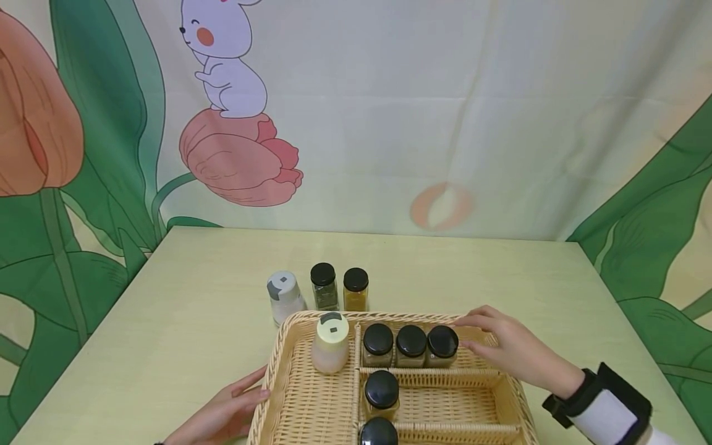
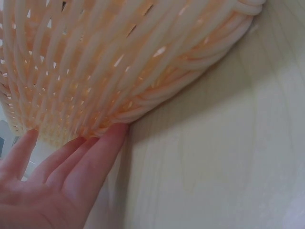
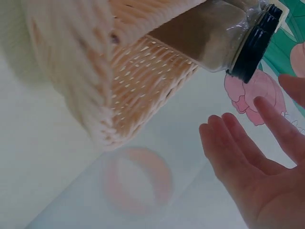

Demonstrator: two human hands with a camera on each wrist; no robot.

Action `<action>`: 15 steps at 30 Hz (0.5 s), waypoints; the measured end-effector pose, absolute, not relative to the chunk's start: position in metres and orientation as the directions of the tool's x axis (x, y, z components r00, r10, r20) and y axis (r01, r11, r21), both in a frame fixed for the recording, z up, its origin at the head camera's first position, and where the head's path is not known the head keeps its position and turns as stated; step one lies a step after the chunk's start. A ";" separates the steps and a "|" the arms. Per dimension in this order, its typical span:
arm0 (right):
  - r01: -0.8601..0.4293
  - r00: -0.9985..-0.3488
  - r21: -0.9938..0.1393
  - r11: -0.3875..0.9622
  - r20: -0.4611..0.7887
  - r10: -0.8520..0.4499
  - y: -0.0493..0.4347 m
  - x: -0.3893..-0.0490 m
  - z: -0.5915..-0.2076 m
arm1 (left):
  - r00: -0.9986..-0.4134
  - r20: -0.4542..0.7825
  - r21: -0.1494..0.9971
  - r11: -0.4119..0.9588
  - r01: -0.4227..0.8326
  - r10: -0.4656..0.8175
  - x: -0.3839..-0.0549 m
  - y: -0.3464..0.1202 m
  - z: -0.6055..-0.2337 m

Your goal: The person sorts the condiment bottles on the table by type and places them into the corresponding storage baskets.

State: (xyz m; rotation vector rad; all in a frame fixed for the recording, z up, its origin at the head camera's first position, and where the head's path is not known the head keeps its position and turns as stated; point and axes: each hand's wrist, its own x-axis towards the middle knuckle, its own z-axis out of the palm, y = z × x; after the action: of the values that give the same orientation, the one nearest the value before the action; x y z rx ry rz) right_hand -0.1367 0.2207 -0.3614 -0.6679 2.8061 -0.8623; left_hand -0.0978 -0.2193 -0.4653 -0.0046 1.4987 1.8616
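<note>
A woven basket (image 1: 311,402) with divided compartments fills the lower middle of the head view. My left hand (image 1: 225,409) touches its left outer wall with extended fingers; in the left wrist view those fingertips (image 2: 112,136) rest against the weave low by the tabletop. At the basket's back right, my right hand (image 1: 508,343) reaches over the rim beside the rightmost black-lidded jar (image 1: 443,341). In the right wrist view that hand (image 3: 252,167) is spread with nothing held, its fingers apart from the jar's black lid (image 3: 255,45). Two similar jars, a middle one (image 1: 411,341) and a left one (image 1: 378,340), share the back compartment.
A yellow-lidded shaker (image 1: 330,349) stands in the left compartment. Further black-lidded jars, one (image 1: 381,389) and another (image 1: 379,432), sit in front compartments. Behind the basket are a grey-white shaker (image 1: 285,295), a green-filled jar (image 1: 324,287) and a yellow-filled jar (image 1: 355,290).
</note>
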 end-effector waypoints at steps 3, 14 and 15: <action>-0.378 -0.897 -0.561 0.736 0.025 -0.441 0.227 -0.135 -0.364 | -0.730 -0.427 0.844 -0.054 -0.533 0.534 -0.098 -0.220 -0.466; -0.312 -0.934 -0.595 0.741 0.051 -0.353 0.249 -0.126 -0.373 | -0.734 -0.423 0.848 -0.054 -0.527 0.531 -0.097 -0.220 -0.465; -0.299 -0.938 -0.606 0.737 0.044 -0.344 0.251 -0.125 -0.374 | -0.734 -0.431 0.846 -0.050 -0.532 0.525 -0.097 -0.220 -0.465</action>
State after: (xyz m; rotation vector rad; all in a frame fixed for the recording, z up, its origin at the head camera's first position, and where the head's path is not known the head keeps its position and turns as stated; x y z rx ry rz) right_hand -0.1253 0.2508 -0.3738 -0.5299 2.8612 -0.9795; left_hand -0.0972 -0.2196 -0.4652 -0.0076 1.5048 1.8639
